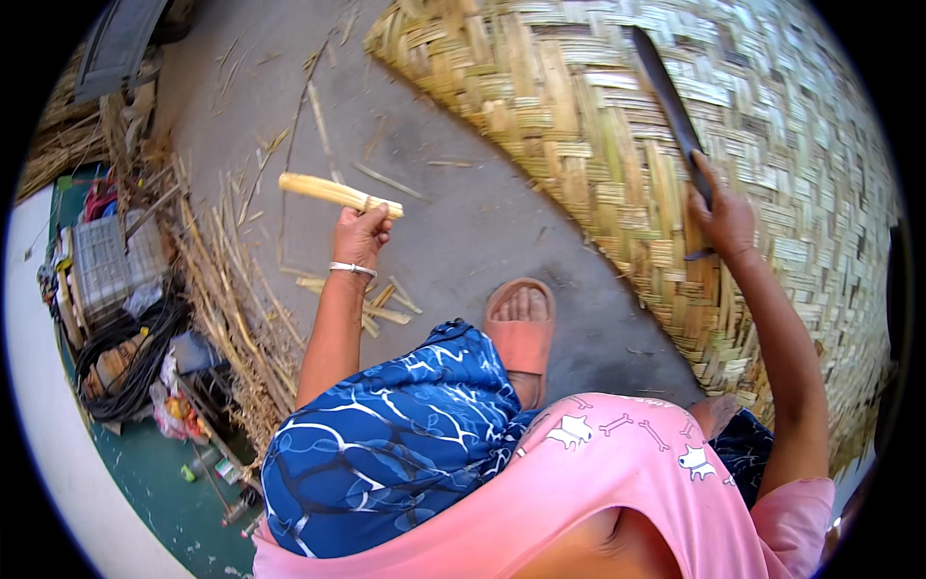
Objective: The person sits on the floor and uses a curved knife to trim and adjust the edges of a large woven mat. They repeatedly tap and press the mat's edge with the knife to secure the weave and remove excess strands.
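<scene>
A short pale length of split bamboo (326, 190) is pinched at its right end between the thumb and fingers of my left hand (362, 234). It lies nearly level above the grey floor, its free end pointing left. My right hand (725, 218) grips the handle of a machete (664, 89), whose long dark blade slants up and away to the left. Beneath the machete spreads a large woven bamboo mat (569, 125), filling the right side. The blade is over the mat; whether it touches I cannot tell.
Loose bamboo strips (386, 180) and offcuts (384, 314) litter the concrete floor (424, 251). Long thin sticks (227, 289) are heaped at the left, beside a grey crate (118, 256) and a coiled black hose (135, 357). My sandalled foot (521, 333) stands near the mat's edge.
</scene>
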### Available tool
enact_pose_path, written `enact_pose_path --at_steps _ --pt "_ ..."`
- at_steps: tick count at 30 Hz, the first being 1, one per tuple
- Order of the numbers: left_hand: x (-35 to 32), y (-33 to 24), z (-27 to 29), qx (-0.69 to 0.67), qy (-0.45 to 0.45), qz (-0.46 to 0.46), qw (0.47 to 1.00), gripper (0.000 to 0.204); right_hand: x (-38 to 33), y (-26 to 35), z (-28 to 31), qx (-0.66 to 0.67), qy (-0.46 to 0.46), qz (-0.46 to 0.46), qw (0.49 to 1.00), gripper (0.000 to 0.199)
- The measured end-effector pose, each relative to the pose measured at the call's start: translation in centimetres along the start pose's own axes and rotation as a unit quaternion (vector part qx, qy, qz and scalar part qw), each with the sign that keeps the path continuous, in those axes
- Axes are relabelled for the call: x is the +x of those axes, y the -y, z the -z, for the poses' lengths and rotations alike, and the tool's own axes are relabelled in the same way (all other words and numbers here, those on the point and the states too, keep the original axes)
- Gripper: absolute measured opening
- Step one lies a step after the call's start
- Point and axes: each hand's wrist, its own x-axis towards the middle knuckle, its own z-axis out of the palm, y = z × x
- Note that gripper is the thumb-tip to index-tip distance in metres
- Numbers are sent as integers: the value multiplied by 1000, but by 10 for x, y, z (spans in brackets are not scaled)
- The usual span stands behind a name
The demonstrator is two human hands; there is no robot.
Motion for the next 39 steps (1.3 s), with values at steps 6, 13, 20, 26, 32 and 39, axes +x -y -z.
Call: enact_pose_path --at_steps 6,13,20,26,32,39 --pt "-20 0 -129 26 215 13 976 25 -2 8 9 19 7 -25 999 58" --pt "-63 0 -231 78 332 18 940 28 -4 6 19 54 14 -32 998 60" --pt "-82 0 -269 100 334 -24 937 22 -9 16 47 57 16 -26 998 58" --pt "-87 6 -279 118 328 -22 937 23 -12 19 48 50 -23 -19 998 62" --pt "-88 0 -283 145 350 -25 925 23 -15 22 54 49 -38 -13 998 61" --pt "-91 -2 -284 168 345 -62 922 21 -16 28 60 54 -42 -12 998 59"
